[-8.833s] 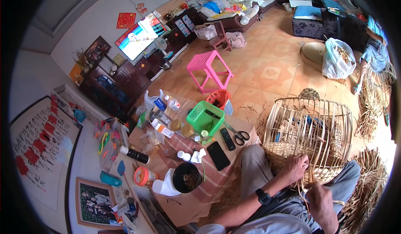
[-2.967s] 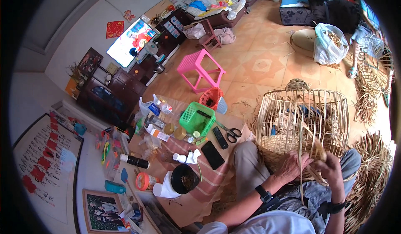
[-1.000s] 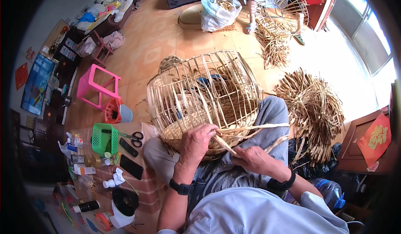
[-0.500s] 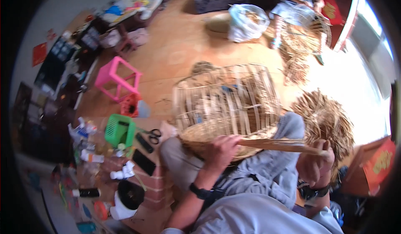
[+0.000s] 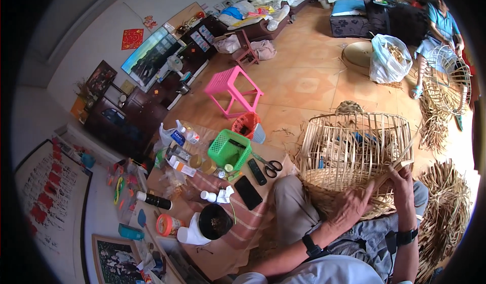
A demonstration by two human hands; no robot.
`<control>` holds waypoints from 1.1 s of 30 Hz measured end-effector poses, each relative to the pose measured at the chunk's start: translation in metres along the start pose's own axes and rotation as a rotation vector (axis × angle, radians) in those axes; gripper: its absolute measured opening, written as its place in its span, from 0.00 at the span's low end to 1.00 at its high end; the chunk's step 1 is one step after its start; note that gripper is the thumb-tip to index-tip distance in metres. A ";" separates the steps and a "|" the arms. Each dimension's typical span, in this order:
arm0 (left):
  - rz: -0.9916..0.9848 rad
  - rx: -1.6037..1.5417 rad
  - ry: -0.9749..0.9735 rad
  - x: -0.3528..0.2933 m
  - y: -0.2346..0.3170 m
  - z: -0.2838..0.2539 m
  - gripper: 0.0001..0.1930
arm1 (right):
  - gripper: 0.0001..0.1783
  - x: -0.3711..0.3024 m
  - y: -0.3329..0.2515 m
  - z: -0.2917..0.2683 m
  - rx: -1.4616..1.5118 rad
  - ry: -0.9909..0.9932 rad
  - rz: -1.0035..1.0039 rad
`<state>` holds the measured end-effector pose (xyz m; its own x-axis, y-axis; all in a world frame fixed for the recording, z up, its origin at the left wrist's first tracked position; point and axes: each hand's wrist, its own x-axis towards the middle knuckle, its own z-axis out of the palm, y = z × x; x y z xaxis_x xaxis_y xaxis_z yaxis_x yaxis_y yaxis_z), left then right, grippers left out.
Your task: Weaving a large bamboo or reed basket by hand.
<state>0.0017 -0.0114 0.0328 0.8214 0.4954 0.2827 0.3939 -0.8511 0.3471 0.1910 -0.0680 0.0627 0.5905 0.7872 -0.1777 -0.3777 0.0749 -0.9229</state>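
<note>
A half-woven basket (image 5: 354, 142) of pale upright stakes rests against my lap, its lower part a dense straw weave. Across its near right rim runs a flat dried-straw strip (image 5: 403, 154), its end sticking up to the right. My right hand (image 5: 402, 185) pinches this strip at the rim. Just left of it, my left hand (image 5: 353, 204) lies over the woven band, fingers closed on the strip's lower end. Through the stakes, loose straw and something blue show inside the basket.
A side table at left holds scissors (image 5: 272, 168), a black phone (image 5: 248, 192), a green plastic basket (image 5: 229, 151) and several bottles. A straw heap (image 5: 443, 218) lies at right. Beyond are a pink stool (image 5: 234, 91), a straw-filled bag (image 5: 390, 61) and a seated person (image 5: 439, 28) with another basket frame.
The view has swung left. My hands have come together at the basket's rim; before, they were wide apart with the strip stretched between them.
</note>
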 end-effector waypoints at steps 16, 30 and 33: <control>-0.050 0.524 -0.227 0.016 0.013 0.044 0.23 | 0.02 -0.007 0.009 0.034 -1.483 -0.252 -0.678; 0.093 -0.169 0.023 0.009 -0.005 0.003 0.15 | 0.18 -0.037 0.013 0.007 -0.747 -0.023 -0.272; 0.056 -0.214 0.003 0.009 -0.007 -0.001 0.19 | 0.11 -0.041 0.017 -0.046 -0.286 0.002 0.091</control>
<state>0.0060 -0.0011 0.0338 0.8385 0.4487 0.3092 0.2504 -0.8213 0.5126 0.1933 -0.1277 0.0388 0.5648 0.7817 -0.2644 -0.2129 -0.1715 -0.9619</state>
